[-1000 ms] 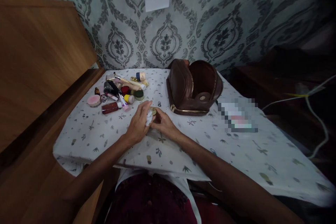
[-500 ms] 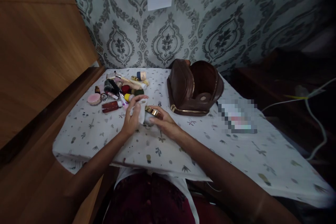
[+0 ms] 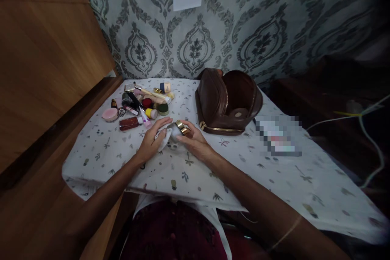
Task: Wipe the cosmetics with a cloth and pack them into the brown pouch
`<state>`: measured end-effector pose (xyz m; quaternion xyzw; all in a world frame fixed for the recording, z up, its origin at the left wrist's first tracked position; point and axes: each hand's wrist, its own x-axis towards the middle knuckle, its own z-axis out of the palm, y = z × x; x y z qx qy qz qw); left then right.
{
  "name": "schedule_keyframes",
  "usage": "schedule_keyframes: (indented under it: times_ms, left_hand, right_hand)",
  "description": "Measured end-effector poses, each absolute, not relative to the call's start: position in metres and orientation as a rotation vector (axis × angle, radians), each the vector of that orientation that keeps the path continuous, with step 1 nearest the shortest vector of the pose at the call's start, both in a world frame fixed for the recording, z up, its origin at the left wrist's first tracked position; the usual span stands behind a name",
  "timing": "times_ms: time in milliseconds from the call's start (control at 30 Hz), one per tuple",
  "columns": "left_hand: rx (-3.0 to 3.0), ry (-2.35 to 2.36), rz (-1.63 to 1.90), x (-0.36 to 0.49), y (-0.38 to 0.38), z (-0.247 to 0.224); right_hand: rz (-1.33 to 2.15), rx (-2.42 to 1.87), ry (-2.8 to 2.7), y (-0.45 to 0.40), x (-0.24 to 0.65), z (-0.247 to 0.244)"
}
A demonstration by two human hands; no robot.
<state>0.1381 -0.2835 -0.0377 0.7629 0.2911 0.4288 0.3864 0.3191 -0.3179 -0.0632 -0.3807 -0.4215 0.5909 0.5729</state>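
Gold-banded jar [image 3: 181, 126] over the table [image 3: 179, 187], its label too small to read from here
Right hand [image 3: 196, 141] grips it; left hand [image 3: 149, 142] closes on white cloth [image 3: 165, 140] at its side.

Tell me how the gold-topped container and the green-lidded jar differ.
The gold-topped container is tilted in the right hand, while the green-lidded jar stands upright on the table. The gold-topped container's top is bright and shiny, whereas the green-lidded jar's lid is dark and duller. Both look rounded.
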Motion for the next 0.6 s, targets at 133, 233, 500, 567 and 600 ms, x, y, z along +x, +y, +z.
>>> schedule_keyframes:
  times_ms: [133, 233, 500, 567, 600]
  left_hand:
    - [1.846, 0.934, 1.226, 0.137, -0.276, -0.044]
    - [1.862, 1.013, 1.274, 0.141, -0.273, -0.044]
    - [2.255, 0.916, 1.187, 0.150, -0.300, -0.037]
    - [2.403, 0.810, 1.115, 0.148, -0.307, -0.039]
    - [2.477, 0.751, 1.067, 0.146, -0.309, -0.040]
  right_hand:
    - [1.335, -0.930, -1.134, -0.319, 0.318, -0.062]
    - [1.242, -0.974, -1.288, -0.319, 0.316, -0.066]
    - [0.946, -1.144, -1.509, -0.318, 0.317, -0.073]
    - [0.947, -1.134, -1.498, -0.319, 0.318, -0.074]
    - [0.958, -1.118, -1.495, -0.319, 0.319, -0.074]
